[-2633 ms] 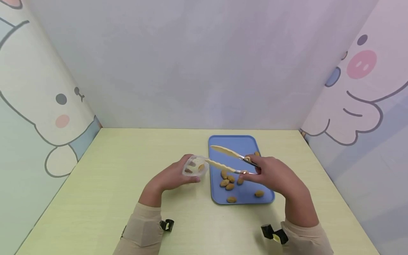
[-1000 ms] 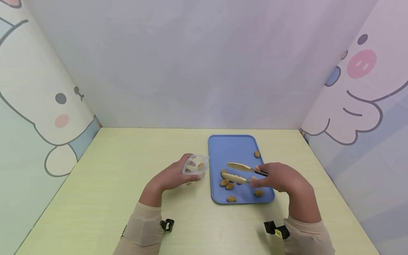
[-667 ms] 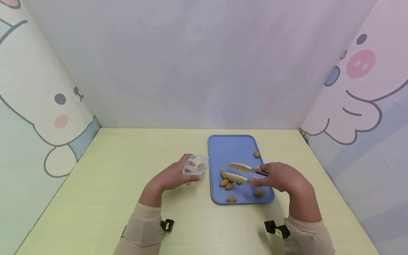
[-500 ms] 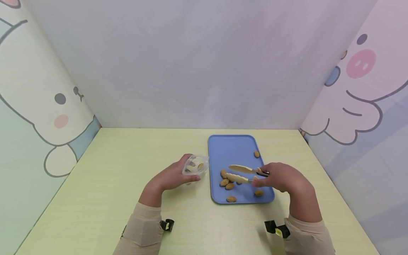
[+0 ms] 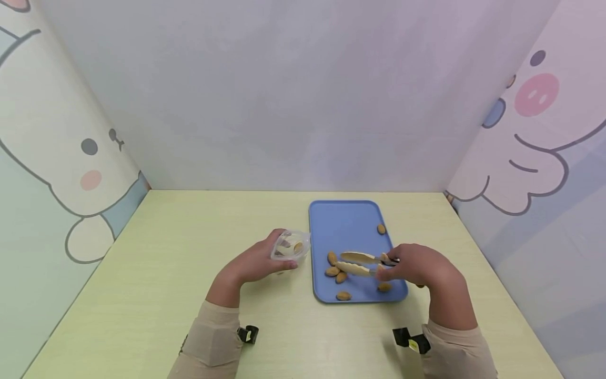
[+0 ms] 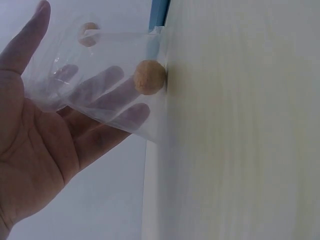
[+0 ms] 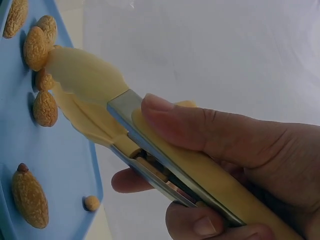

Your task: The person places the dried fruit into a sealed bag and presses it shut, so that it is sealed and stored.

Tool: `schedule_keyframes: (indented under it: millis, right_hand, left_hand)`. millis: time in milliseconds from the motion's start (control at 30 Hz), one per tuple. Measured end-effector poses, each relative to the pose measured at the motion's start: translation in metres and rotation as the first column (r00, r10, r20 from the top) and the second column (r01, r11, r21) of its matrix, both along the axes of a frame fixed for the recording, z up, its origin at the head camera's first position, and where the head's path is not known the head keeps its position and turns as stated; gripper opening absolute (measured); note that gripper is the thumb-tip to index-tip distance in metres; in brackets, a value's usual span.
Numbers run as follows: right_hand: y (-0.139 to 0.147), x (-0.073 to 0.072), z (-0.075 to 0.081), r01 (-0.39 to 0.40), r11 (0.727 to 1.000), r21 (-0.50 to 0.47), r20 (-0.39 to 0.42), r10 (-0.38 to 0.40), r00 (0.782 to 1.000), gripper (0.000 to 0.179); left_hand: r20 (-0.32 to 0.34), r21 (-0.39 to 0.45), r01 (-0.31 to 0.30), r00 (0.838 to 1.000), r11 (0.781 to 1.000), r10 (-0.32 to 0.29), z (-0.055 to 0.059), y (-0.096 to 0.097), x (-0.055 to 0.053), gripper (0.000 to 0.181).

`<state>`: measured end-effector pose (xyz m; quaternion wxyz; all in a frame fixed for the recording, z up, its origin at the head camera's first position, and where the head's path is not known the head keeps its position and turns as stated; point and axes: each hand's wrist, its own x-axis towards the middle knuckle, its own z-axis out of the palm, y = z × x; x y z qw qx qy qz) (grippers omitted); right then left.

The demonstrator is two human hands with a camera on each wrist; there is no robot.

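Our right hand (image 5: 416, 266) grips the tongs (image 5: 357, 257), thumb on one arm and fingers curled round the other, its back upward, at the right edge of the tray (image 5: 345, 221). We have the tongs over the tray, long axis crosswise, tips pointing left at the nuts (image 5: 332, 258), blades slightly apart; whether they touch any we cannot tell. Just left of the tray, our left hand (image 5: 258, 258) holds a plastic bag (image 5: 290, 252), thumb and fingers spread around it.
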<state>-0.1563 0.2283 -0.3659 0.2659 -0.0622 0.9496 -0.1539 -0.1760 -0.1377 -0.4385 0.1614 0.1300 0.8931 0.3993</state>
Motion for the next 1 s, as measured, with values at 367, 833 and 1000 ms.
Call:
schedule_keyframes:
  millis: [367,833,1000]
  right_hand:
    - [0.0009,0.0027,0.0005,-0.001,1.0,-0.004,0.004,0.001,1.0,0.041]
    - [-0.0014,0.0017,0.0007,-0.006,1.0,0.003,0.011,0.006,1.0,0.035]
    - [-0.0043,0.0005,0.0004,-0.008,0.999,0.039,0.005,0.008,1.0,0.038]
  left_hand:
    - [-0.011,-0.005,0.008,1.0,1.0,-0.008,-0.0006,0.0005,-0.0004,0.084]
    - [-0.008,-0.005,0.005,1.0,1.0,-0.005,0.0002,0.0012,0.0003,0.083]
    - [-0.013,0.003,0.016,1.0,1.0,-0.016,-0.0004,0.0001,-0.0001,0.084]
